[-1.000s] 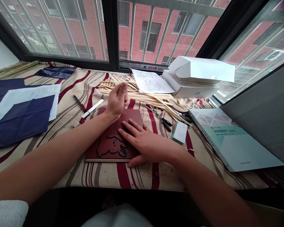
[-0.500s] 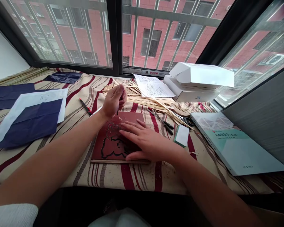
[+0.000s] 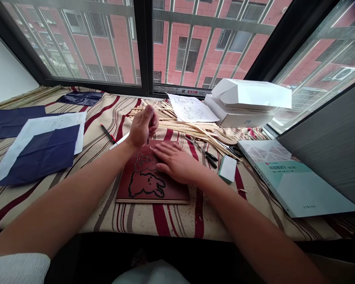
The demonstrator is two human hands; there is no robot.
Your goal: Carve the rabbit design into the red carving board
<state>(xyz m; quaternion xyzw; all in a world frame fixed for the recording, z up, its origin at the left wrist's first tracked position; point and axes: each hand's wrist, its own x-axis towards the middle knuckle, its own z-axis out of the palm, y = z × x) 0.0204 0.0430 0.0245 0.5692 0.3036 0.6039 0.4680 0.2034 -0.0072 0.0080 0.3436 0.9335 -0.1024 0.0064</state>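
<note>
A reddish-brown board (image 3: 177,193) lies on the striped cloth in front of me, with black-edged outlines of a cartoon animal cut or drawn into its face. Over its far edge my left hand (image 3: 142,125) makes a fist, thumb on top. A thin dark tool (image 3: 148,141) pokes out beneath the fist, and the rest of it is hidden in the hand. Flat on the right half of the board rests my right hand (image 3: 177,161), fingers stretched toward the outline and covering part of it. Small pale shavings are scattered around the board.
Scissors (image 3: 208,156) and a green-and-white block (image 3: 228,169) lie right of the board, beside a book (image 3: 298,181). Behind are wooden strips (image 3: 186,125), a drawing sheet (image 3: 192,110) and a white box (image 3: 248,102). Leftward are a red-black pen (image 3: 108,133) and dark blue sheets (image 3: 41,154).
My right hand has slid up and away across the board, uncovering the lower right of the outline. My left fist stays almost in place.
</note>
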